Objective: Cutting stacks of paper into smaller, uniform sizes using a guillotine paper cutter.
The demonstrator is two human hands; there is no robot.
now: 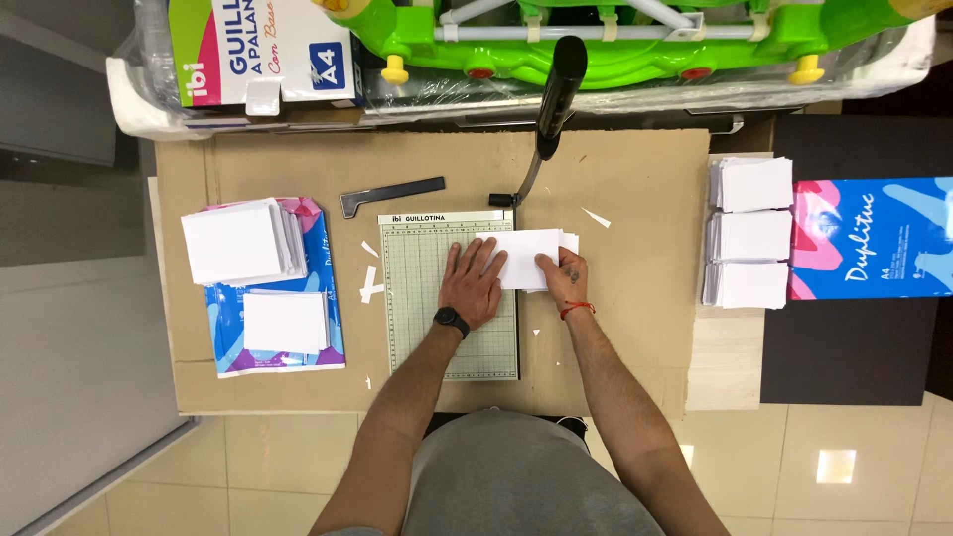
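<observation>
— Step in hand, judged from the pose: squaring a small stack of white sheets [531, 260] on the green guillotine cutter [449, 298] before the cut. Left hand [473, 283] spread flat, palm down, pressing the stack's near-left end onto the grid; right hand [563, 279] pinching the stack's right end, which overhangs the blade edge.
— Doing it well?
— Best to keep edges flush against the top ruler, left palm firm, fingers well clear of the blade line; raised black lever arm [554, 99] just beyond both hands.
— Counts?
— Three piles of cut white cards [751, 233] well right of the right hand. Two white stacks [243, 243] on a blue paper ream wrapper [320, 288], left of the left hand. One loose black bar [392, 195] beyond the left hand. A few paper offcuts [370, 285] scattered on the cardboard-covered surface [635, 199].
</observation>
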